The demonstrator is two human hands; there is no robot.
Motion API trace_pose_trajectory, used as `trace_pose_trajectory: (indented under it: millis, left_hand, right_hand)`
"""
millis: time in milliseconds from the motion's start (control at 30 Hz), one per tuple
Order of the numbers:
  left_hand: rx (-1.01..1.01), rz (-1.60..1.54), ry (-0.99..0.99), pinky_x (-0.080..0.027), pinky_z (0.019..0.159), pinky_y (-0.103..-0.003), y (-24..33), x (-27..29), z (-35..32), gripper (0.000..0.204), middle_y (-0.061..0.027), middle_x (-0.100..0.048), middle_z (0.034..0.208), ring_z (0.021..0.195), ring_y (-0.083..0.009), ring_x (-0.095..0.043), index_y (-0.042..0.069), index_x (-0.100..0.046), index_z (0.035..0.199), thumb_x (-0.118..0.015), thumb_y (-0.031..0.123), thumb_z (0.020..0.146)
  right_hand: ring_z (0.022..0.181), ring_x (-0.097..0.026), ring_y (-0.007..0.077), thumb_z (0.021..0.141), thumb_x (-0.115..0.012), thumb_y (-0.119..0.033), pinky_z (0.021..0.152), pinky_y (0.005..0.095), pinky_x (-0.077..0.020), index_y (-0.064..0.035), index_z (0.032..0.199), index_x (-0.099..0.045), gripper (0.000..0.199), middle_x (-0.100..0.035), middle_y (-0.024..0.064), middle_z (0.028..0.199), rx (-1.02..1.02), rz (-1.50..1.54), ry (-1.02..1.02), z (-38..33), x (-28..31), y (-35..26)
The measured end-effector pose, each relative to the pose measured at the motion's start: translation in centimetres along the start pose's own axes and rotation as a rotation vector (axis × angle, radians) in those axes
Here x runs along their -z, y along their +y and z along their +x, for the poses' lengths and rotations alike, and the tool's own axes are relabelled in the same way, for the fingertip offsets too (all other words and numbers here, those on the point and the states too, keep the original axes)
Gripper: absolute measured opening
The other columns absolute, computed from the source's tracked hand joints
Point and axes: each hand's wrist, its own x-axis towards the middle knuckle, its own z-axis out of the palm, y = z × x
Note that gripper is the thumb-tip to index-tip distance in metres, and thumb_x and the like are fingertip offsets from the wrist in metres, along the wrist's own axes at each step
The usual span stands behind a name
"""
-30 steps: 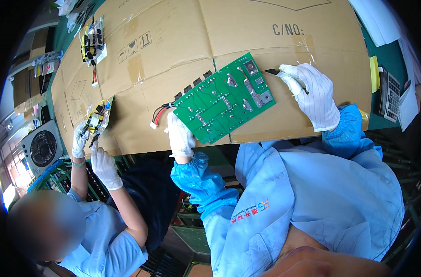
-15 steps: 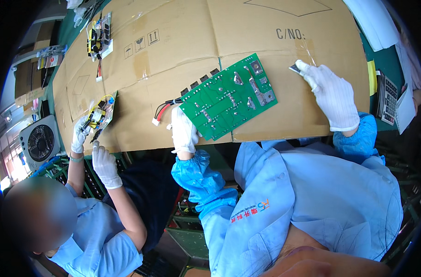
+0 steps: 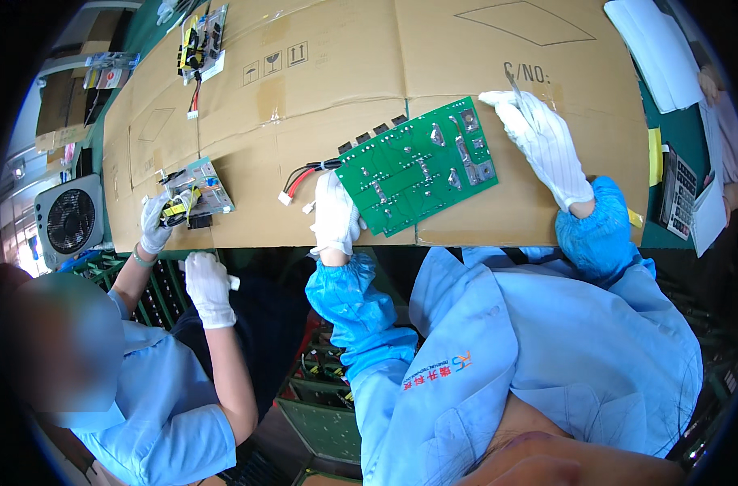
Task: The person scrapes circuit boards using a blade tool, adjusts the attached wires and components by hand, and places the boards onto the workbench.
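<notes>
A green circuit board (image 3: 422, 166) is held tilted above the cardboard, its soldered side with silvery solder patches showing. My white-gloved left hand (image 3: 335, 212) grips it at its left end, with the fingers partly hidden behind it. Black and red wires with a white connector (image 3: 285, 198) stick out beside that hand, and dark components line the board's far edge. To the right of the board, my gloved right hand (image 3: 539, 142) pinches a small, thin, greyish metal tool (image 3: 511, 79), its tip pointing away from me; its exact kind is unclear.
Brown cardboard (image 3: 337, 81) covers the table. At the left a co-worker's gloved hand (image 3: 154, 223) holds another board (image 3: 203, 190); a further board (image 3: 203, 40) lies at the far left. A calculator (image 3: 678, 190) and white papers (image 3: 656, 49) are at the right edge.
My right hand has moved slightly left and turned, so the metal tool now points away from me. My left hand still holds the board. The co-worker's board has been laid flatter on the cardboard.
</notes>
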Motion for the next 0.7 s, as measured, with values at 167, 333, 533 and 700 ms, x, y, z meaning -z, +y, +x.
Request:
trace_pose_trajectory:
  millis: [167,333,533,700]
  left_hand:
    - [-0.083,0.042,0.019,-0.042,0.038,-0.026,-0.3,-0.2,0.1,0.022,-0.0113,-0.054,0.093,0.051,-0.014,-0.054,0.0,-0.05,0.113,-0.047,0.017,0.099]
    - [-0.319,0.71,-0.016,-0.048,0.085,-0.04,0.5,1.0,0.0,0.026,-0.0182,-0.056,0.108,0.101,-0.031,-0.056,-0.002,-0.055,0.111,-0.05,0.016,0.092]
    - [-0.414,0.819,0.017,-0.04,0.097,-0.042,0.3,1.0,-0.4,0.029,-0.0189,-0.057,0.109,0.112,-0.0347,-0.048,-0.002,-0.057,0.108,-0.053,0.018,0.088]
    - [-0.223,0.372,-0.014,-0.048,0.074,-0.033,2.2,0.8,-0.7,0.023,-0.0112,-0.059,0.097,0.088,-0.0205,-0.057,0.001,-0.053,0.111,-0.054,0.014,0.092]
  right_hand:
    - [0.107,-0.062,0.0366,0.081,-0.063,-0.009,0.088,0.0423,-0.0517,-0.0087,0.124,-0.06,0.043,-0.064,0.0162,0.119,0.059,0.028,0.049,-0.6,-1.8,-1.0]
    - [0.109,-0.062,0.0355,0.083,-0.062,-0.01,0.09,0.0421,-0.0507,-0.011,0.123,-0.062,0.04,-0.064,0.0156,0.121,0.06,0.122,-0.005,-1.5,-2.2,-0.3]
    - [0.112,-0.06,0.0361,0.084,-0.06,-0.012,0.09,0.043,-0.0514,-0.0118,0.12,-0.064,0.036,-0.063,0.0136,0.125,0.031,0.252,-0.063,-1.2,-1.6,-0.3]
    - [0.08,-0.061,0.0231,0.092,-0.059,-0.021,0.071,0.0347,-0.0481,-0.0075,0.113,-0.066,0.026,-0.063,0.011,0.09,-0.494,0.768,-0.28,1.1,1.8,-2.2]
